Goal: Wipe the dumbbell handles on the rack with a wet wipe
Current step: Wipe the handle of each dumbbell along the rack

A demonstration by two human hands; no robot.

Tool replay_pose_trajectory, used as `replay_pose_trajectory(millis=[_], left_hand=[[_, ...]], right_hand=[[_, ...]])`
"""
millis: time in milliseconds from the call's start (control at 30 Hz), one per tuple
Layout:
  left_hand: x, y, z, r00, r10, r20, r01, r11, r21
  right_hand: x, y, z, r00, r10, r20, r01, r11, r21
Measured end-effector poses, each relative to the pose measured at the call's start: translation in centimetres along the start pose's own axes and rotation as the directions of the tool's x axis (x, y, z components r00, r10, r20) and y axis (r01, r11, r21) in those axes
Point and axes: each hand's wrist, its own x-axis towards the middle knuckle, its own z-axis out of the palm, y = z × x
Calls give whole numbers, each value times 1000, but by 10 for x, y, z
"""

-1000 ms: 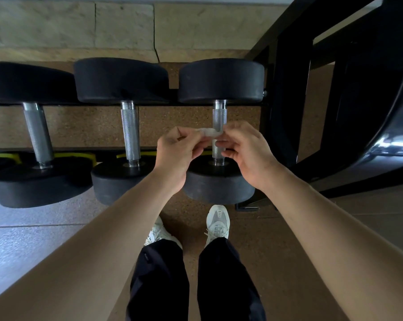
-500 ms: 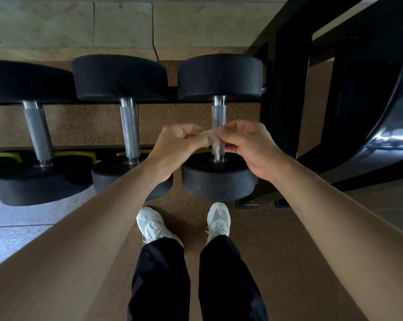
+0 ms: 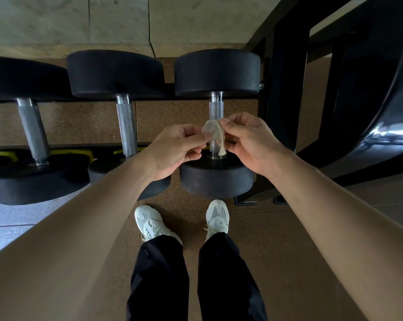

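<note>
Left hand [image 3: 177,147]: narrow grip, thumb and fingertips pinching the left edge of the wipe [image 3: 213,135], the other fingers curled under.
Right hand [image 3: 249,140]: narrow grip too, thumb and forefinger pinching the wipe's upper right corner.
Wipe: small, pale, crumpled and half see-through. It is held between the two hands, with a twisted strip hanging down toward the near head of the right dumbbell.
Wipe's place: in front of the near half of the right handle [image 3: 216,112]. It may be touching the steel, but the view does not settle it.
Right handle: knurled steel running near to far between two black round heads. Its far half shows bare beyond the hands.
Middle handle [image 3: 126,128]: the same make, just left of the left hand, with no hand on it.
Left handle [image 3: 32,130]: further left, slightly tilted in the view, also apart from both hands.
Rack [image 3: 286,89]: black frame. Its upright stands just right of the right dumbbell, and the far heads sit along a dark rail.
Floor [image 3: 277,239]: brown and speckled, with grey tile at the near left.
Shoes [image 3: 149,224]: a pale pair below dark trousers [image 3: 158,274], toes pointing at the rack, just near of the dumbbell heads.
Wall [image 3: 117,19]: stone blocks at the far side.
</note>
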Motion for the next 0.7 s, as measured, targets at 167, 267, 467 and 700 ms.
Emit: replay_pose_trajectory(millis=[167,267,467,700], left_hand=[[2,7,-6,1000,-27,-2,27,999,-20],[7,3,-4,998,-23,-61,15,992,-127],[7,-2,13,995,-5,-104,-21,966,-258],[9,-7,4,989,-5,-146,-14,991,-132]], right_hand=[[2,-1,-2,1000,-11,-25,10,998,-55],[5,0,-3,999,-37,-26,33,988,-152],[7,-2,2,997,-60,-42,48,970,-238],[9,-12,0,993,102,-50,-101,995,24]])
